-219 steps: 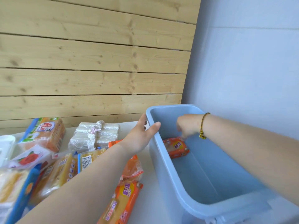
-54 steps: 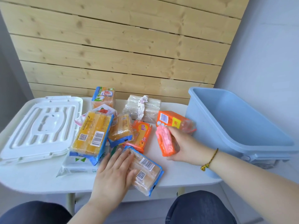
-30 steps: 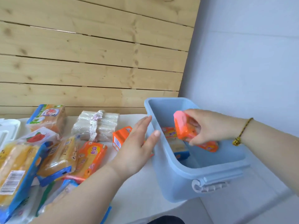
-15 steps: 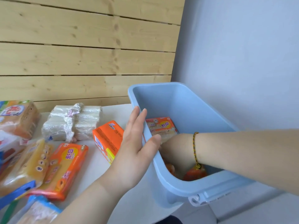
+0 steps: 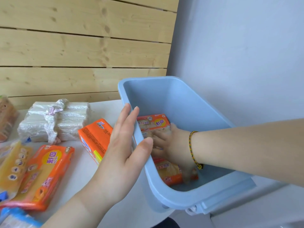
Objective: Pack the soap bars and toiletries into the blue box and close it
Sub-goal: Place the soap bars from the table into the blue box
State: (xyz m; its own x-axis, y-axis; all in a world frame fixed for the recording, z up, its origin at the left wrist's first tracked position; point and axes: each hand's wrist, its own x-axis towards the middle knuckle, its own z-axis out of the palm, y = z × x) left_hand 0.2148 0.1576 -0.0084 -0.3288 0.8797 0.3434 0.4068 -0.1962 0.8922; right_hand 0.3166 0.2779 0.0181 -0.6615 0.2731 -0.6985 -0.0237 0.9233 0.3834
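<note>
Now left grip (image 5: 122, 150) open-palmed against blue box (image 5: 177, 96) rim; right grip (image 5: 171, 145) released, flat on soap packs (image 5: 169, 173).

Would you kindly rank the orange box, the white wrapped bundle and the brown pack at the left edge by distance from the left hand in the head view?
From the left hand:
1. Orange box, just beside its fingers on the table.
2. White wrapped bundle, farther left and back.
3. Brown pack, at the left edge.
</note>
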